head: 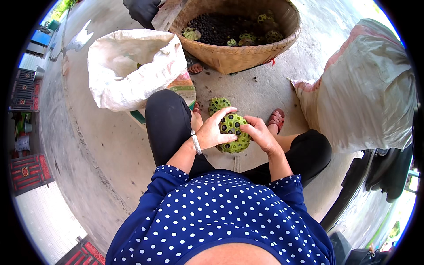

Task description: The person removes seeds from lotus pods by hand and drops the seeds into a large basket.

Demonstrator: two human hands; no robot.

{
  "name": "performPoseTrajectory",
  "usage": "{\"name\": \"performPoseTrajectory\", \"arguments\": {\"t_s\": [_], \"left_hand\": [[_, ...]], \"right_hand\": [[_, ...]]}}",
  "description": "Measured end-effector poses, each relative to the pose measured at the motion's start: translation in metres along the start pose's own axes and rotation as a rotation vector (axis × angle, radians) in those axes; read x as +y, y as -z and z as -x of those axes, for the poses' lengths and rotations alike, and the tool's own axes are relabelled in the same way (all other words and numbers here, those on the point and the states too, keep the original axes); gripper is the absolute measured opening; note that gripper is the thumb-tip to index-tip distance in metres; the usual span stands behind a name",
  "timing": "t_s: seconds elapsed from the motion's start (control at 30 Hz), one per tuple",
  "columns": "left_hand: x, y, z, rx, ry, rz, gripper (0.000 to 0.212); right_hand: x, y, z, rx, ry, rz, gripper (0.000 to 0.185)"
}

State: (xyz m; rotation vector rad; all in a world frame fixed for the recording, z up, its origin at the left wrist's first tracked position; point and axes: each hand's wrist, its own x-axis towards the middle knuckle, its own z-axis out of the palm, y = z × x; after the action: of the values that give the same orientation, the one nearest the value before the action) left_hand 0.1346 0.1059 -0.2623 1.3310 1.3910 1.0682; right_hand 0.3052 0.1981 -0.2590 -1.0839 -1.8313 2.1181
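Note:
A green lotus seed pod with dark seeds in its holes is held up between my knees. My left hand, with a bangle at the wrist, grips it from the left, thumb across its face. On the right side, my right hand has its thumb and fingers pressed on the pod's face and edge. Just beyond my left hand shows a second lotus seed pod, partly covered by my fingers; whether it rests on the ground cannot be told.
Ahead stands a large woven bamboo basket holding many dark seeds and several pods. A white woven sack gapes by my left knee. A bulging sack stands at the right. Another person's dark-clothed leg is beyond the basket's left side.

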Motion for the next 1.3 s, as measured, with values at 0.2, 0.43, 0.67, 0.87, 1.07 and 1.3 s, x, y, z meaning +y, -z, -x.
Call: {"name": "performPoseTrajectory", "arguments": {"t_s": [0.2, 0.43, 0.67, 0.87, 1.07, 1.3], "left_hand": [[-0.009, -0.004, 0.003, 0.07, 0.03, 0.124, 0.09], [0.005, -0.007, 0.001, 0.032, 0.323, 0.676, 0.043], [0.0, -0.011, -0.001, 0.087, 0.258, 0.825, 0.038], [-0.007, -0.016, -0.006, 0.358, 0.291, 0.613, 0.033], [-0.009, -0.022, -0.002, 0.317, 0.257, 0.561, 0.031], [-0.009, -0.014, 0.007, 0.081, 0.311, 0.881, 0.033]], "right_hand": [[0.005, -0.004, -0.003, 0.042, 0.122, 0.072, 0.019], [0.016, -0.012, -0.007, 0.131, 0.172, -0.287, 0.013], [0.005, -0.012, -0.008, -0.002, 0.004, -0.762, 0.019], [-0.001, -0.007, -0.014, 0.621, 0.163, 0.531, 0.025], [0.005, -0.033, -0.008, 0.447, 0.225, 0.51, 0.048], [0.009, -0.038, -0.002, 0.429, 0.353, 0.385, 0.029]]}}
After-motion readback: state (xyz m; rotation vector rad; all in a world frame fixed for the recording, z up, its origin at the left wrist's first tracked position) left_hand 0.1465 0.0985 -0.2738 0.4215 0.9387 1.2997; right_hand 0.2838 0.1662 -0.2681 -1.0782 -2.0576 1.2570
